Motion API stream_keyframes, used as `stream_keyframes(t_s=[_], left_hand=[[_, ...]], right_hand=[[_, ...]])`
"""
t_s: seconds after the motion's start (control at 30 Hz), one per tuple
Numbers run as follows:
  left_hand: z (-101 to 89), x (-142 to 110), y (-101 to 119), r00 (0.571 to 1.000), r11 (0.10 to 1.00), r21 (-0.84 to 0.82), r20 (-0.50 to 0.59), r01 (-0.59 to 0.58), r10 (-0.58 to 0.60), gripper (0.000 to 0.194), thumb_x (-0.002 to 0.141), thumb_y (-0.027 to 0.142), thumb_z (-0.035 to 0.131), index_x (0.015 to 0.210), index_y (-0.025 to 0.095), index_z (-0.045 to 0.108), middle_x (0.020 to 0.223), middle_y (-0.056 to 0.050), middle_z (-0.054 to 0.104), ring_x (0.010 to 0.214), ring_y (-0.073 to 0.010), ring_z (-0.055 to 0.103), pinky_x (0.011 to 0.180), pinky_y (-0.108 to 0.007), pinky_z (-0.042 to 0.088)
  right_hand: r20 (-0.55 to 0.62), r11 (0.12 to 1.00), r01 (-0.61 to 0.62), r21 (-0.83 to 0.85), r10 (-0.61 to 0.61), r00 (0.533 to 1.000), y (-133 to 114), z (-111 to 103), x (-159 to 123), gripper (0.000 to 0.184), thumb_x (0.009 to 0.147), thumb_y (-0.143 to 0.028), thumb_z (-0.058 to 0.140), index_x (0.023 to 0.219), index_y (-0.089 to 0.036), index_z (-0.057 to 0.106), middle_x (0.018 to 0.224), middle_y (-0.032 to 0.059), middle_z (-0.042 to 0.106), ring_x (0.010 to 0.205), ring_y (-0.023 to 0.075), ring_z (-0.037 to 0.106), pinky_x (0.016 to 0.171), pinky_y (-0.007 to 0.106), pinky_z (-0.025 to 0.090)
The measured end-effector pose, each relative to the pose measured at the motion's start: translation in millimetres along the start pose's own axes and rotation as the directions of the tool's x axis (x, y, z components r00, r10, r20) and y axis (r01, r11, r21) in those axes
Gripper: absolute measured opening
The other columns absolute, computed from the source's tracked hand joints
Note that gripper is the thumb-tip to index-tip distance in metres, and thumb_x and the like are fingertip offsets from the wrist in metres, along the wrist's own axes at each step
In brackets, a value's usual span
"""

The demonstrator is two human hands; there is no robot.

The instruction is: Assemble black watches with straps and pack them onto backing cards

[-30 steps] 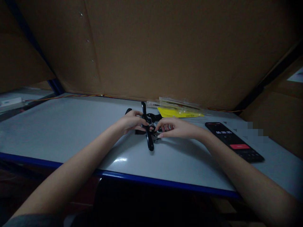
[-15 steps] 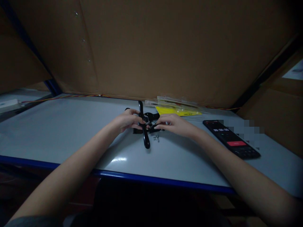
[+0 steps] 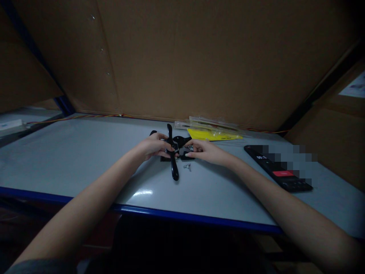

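Our left hand [image 3: 154,146] grip clamped on black frame [image 3: 174,170] | our right hand [image 3: 203,151] grip clamped on its centre | wing nut [image 3: 186,166] just beside it, on desk [image 3: 71,160] | phone [image 3: 278,168] near right edge

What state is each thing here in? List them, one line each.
Black cross-shaped assembly: lying on the table, held by both hands
Left hand: closed around the assembly
Right hand: fingers on the assembly's centre
Metal wing screw: loose on the table
Phone: face up, screen lit

Black cross-shaped part [image 3: 173,171] mostly hidden behind left hand [image 3: 154,146] and right hand [image 3: 202,150], phone [image 3: 288,184] partly pixelated.
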State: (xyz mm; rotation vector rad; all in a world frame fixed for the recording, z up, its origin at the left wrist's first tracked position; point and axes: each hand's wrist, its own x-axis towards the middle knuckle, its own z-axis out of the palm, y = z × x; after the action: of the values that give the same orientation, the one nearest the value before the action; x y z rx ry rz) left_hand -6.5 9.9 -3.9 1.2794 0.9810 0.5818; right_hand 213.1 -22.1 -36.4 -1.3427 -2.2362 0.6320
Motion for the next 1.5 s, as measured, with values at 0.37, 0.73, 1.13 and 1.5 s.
stream_keyframes(t_s=[0.37, 0.73, 1.13, 1.5], left_hand=[[7.2, -8, 6, 0.999, 0.998, 0.051, 0.027, -0.038, 0.037, 0.049, 0.06, -0.001, 0.064, 0.107, 0.004, 0.048, 0.079, -0.011, 0.066, 0.066, -0.0203, 0.068, 0.061, -0.03, 0.054], [6.9, -7, 5, 0.997, 0.994, 0.095, 0.063, -0.051, 0.045, 0.041, 0.06, 0.002, 0.067, 0.097, 0.008, 0.051, 0.082, -0.008, 0.066, 0.064, -0.0176, 0.067, 0.061, -0.029, 0.054], [10.3, -6, 1, 0.975, 0.998, -0.06, 0.224, 0.021, -0.007, 0.046, 0.061, 0.002, 0.066, 0.103, 0.007, 0.048, 0.081, -0.011, 0.067, 0.07, -0.0207, 0.069, 0.064, -0.028, 0.054], [13.1, -6, -1, 0.96, 0.994, -0.104, 0.279, 0.043, -0.012, 0.053, 0.059, 0.003, 0.068, 0.108, 0.004, 0.046, 0.08, -0.014, 0.068, 0.072, -0.0236, 0.069, 0.067, -0.03, 0.055]], right_hand=[[0.216, 0.991, 0.122, -0.05, -0.108, 0.97, -36, -15, -16, 0.034, 0.071, -0.044, 0.065, 0.095, -0.022, 0.056, 0.062, -0.0044, 0.045, 0.056, 0.011, 0.042, 0.049, 0.024, 0.028], [0.184, 0.973, 0.228, -0.045, -0.216, 0.959, -38, -9, -14, 0.008, 0.082, -0.026, 0.053, 0.082, -0.018, 0.052, 0.074, -0.0008, 0.052, 0.064, 0.011, 0.045, 0.057, 0.024, 0.033], [-0.173, 0.873, 0.166, 0.458, -0.096, 0.98, -42, -2, -8, 0.013, 0.085, -0.03, 0.05, 0.09, -0.019, 0.05, 0.084, 0.0024, 0.056, 0.068, 0.0124, 0.056, 0.056, 0.026, 0.043], [-0.325, 0.967, 0.254, 0.019, -0.234, 0.916, -43, 3, -7, 0.007, 0.082, -0.021, 0.055, 0.079, -0.017, 0.061, 0.078, 0.0016, 0.056, 0.073, 0.0129, 0.051, 0.06, 0.025, 0.037]])
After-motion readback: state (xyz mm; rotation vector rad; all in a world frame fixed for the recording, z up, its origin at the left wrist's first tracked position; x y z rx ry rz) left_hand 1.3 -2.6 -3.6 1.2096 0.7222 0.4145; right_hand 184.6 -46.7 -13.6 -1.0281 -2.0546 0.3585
